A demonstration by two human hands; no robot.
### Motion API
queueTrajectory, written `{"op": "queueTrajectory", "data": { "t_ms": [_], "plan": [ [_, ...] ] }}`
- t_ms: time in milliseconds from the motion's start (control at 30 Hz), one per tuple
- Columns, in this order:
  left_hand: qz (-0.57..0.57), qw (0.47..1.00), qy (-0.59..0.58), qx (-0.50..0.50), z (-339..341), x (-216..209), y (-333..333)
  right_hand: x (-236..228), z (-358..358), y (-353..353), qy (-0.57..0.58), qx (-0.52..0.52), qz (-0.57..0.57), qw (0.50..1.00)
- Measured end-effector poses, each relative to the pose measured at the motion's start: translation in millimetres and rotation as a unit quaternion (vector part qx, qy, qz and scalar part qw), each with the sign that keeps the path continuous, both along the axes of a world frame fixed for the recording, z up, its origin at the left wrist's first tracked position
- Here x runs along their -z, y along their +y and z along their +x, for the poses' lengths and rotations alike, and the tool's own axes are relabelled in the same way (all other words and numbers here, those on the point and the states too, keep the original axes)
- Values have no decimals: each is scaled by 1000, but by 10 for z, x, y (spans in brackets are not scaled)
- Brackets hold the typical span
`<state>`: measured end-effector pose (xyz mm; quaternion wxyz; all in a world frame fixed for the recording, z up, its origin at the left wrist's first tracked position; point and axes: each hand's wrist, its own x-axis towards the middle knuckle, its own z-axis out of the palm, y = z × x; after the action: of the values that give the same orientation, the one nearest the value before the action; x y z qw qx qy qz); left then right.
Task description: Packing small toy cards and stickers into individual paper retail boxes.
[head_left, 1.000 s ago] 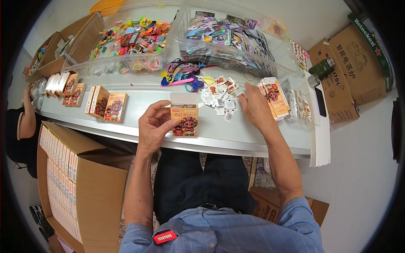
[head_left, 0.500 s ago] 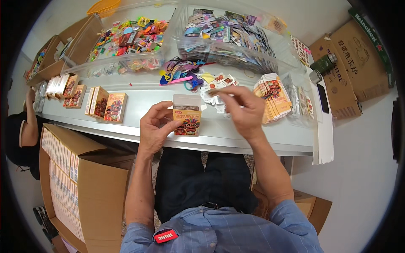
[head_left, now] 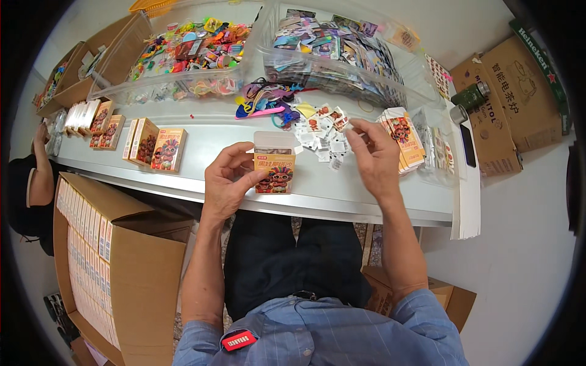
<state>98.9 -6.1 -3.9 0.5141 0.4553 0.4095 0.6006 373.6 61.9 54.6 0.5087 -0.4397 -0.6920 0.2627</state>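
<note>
My left hand [head_left: 227,182] is wrapped round the left side of a small orange printed carton [head_left: 276,175], thumb across its front. The carton stands upright near the table's front edge with its top flap [head_left: 273,139] raised; a dark strip of contents shows in its mouth. My right hand [head_left: 375,155] is at the right edge of a loose pile of small white picture cards [head_left: 320,141], thumb and forefinger pinched at a small picture card [head_left: 340,124]. Just right of this hand lies a fanned stack of flat orange cartons [head_left: 403,139].
Behind are clear tubs of small colourful toys [head_left: 189,52] and shiny cards [head_left: 332,58], with a tangle of coloured bands [head_left: 265,100] in front. Filled cartons [head_left: 168,149] stand at left. A big cardboard box [head_left: 143,268] is below left; a person's arm [head_left: 41,165] shows far left.
My right hand has moved right and slightly down, from beside the open carton to the right edge of the card pile. My left hand still holds the carton in nearly the same place.
</note>
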Motion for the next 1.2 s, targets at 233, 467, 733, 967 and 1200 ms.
{"op": "queueTrajectory", "data": {
  "t_ms": [233,467,733,967,1200],
  "plan": [
    [-10,1000,-2,8,-6,-46,-14,233,235,-253,-270,42,-84,958],
    [0,1000,6,-2,12,-36,-8,267,192,-193,-322,36,23,946],
    [3,1000,13,0,-11,-7,-6,412,293,-183,-224,32,-3,974],
    [-8,1000,12,5,-16,-6,-4,411,378,-196,33,24,-117,992],
    [4,1000,6,1,-10,11,3,325,348,-197,91,48,-161,982]
  ]
}}
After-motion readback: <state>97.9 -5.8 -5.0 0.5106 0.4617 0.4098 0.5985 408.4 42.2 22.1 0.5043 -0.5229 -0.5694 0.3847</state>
